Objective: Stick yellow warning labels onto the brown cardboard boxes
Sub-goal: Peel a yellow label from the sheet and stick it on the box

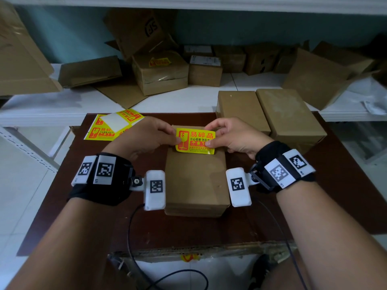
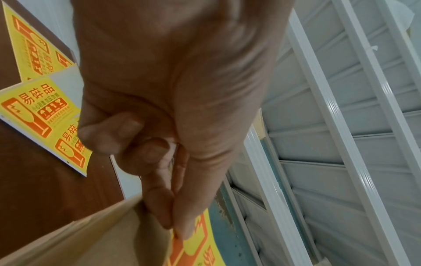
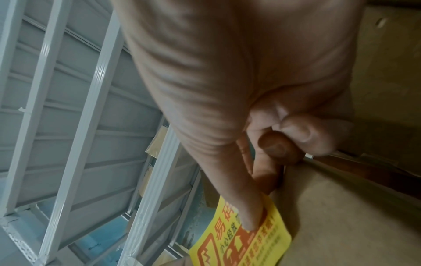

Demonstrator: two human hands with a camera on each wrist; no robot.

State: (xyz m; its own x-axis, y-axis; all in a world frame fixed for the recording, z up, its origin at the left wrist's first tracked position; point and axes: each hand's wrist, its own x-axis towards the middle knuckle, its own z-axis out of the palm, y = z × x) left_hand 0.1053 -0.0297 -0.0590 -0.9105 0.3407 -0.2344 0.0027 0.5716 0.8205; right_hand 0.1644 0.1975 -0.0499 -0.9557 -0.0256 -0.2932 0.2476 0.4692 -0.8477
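Pinching a glossy yellow rectangular warning label (image 1: 195, 140) printed with orange fragile symbols, the person holds it by both short edges over the far end of a plain brown cardboard box (image 1: 195, 181) that lies on a dark brown wooden table (image 1: 335, 195). The left hand (image 1: 144, 136) grasps the label's left edge between thumb and forefinger, and the right hand (image 1: 232, 136) grasps the right edge the same way (the wrist views show the other fingers of each hand curled in toward the palm). From the head view the label's far edge lies near the box's far edge, its lower edge looks slightly lifted, and I cannot tell whether any part is already stuck down. To the left on the table lie yellow label sheets (image 1: 104, 128), one with a white patch where a sticker has been peeled away. Two more plain brown cardboard boxes (image 1: 289, 116) sit side by side at the table's far right corner. Behind, a white shelf (image 1: 188, 97) carries a jumble of brown cartons, one of them (image 1: 161, 72) bearing a yellow label on top.
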